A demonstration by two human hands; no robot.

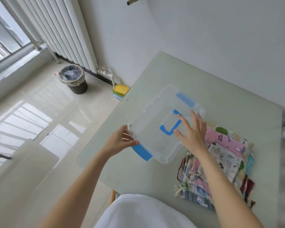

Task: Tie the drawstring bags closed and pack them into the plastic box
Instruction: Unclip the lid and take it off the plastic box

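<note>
The left hand [122,139] grips the near left corner of the plastic box [156,129], fingers curled under the rim and thumb pressed on top. The right hand [192,134] hovers flat over the lid, its fingers [181,120] straight and spread wide, partly covering the blue handle [169,129]. The box is clear, rectangular with rounded corners, and has two blue latches, one at each short end. It lies on the pale green table [204,79], lid shut. Just to its right lies a fanned pile of drawstring bags [220,162] in printed cloth, too overlapped to count; a pink one reads "little UNICORN". On the glossy tiled floor stand a dark lined bin [73,79] and a small stack of containers [120,91] with a yellow lid.
</note>
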